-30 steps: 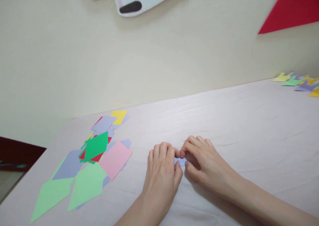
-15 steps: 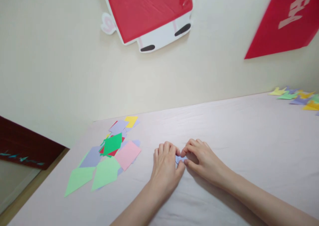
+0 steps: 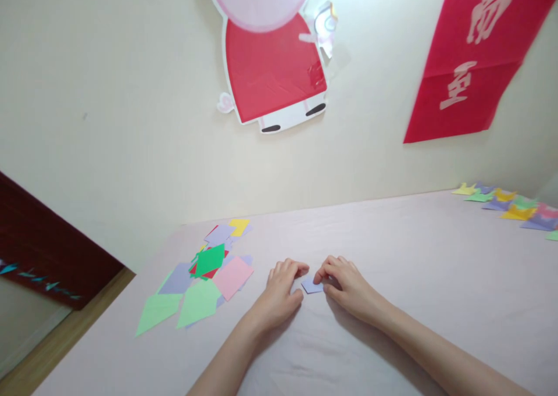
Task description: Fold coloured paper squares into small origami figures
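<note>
A small lilac folded paper piece (image 3: 312,285) lies flat on the pale pink tablecloth (image 3: 414,256). My right hand (image 3: 344,285) presses on its right edge with curled fingers and thumb. My left hand (image 3: 281,288) rests on the cloth just left of the piece, fingers curled, its fingertips near the paper's upper left corner but apart from it. Nothing shows inside the left hand.
A heap of coloured paper squares (image 3: 204,274) in green, pink, lilac, red and yellow lies to the left. Several folded paper shapes (image 3: 510,201) sit at the far right edge. A cartoon cut-out (image 3: 274,64) and a red banner (image 3: 471,64) hang on the wall behind.
The camera has tilted upward, showing more wall. My left hand has drawn back leftward off the lilac piece, which now lies uncovered; my right hand stays on it.
</note>
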`<state>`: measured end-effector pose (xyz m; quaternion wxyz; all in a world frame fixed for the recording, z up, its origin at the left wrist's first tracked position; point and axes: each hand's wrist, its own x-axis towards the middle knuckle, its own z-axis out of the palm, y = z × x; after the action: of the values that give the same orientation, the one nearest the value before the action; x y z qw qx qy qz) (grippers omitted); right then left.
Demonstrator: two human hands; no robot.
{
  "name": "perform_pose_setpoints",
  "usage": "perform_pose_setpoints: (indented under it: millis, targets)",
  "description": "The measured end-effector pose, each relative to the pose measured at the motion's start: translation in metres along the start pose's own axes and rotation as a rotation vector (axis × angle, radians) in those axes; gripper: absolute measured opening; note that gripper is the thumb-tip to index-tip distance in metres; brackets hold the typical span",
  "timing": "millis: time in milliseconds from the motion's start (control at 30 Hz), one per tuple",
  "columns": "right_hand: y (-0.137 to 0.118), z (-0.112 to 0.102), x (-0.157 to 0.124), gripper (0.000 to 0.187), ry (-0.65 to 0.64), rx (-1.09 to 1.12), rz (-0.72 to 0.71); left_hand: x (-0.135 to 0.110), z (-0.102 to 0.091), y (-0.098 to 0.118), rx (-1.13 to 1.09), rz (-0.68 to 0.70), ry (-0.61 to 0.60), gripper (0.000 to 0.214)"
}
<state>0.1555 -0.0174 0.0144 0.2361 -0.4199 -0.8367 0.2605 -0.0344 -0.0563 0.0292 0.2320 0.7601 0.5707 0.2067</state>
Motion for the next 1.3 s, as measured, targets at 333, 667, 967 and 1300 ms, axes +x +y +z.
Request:
perform_pose_setpoints:
  millis: [333, 667, 967, 1300]
  targets:
    - [-0.004, 0.001, -0.003, 0.017, 0.046, 0.075, -0.049, 0.007, 0.016, -0.008, 0.038, 0.116, 0.181, 0.012]
    - [0.002, 0.001, 0.002, 0.023, 0.131, 0.46, 0.082, 0.008, 0.015, 0.003, -0.382, 0.0, 0.28, 0.01]
    - [0.002, 0.001, 0.002, 0.029, 0.138, 0.535, 0.105, 0.022, 0.02, 0.009, -0.636, -0.037, 0.155, 0.021]
    - [0.005, 0.006, 0.0, 0.025, 0.075, 0.699, 0.124, 0.021, 0.032, 0.012, -0.818, -0.023, 0.204, 0.013]
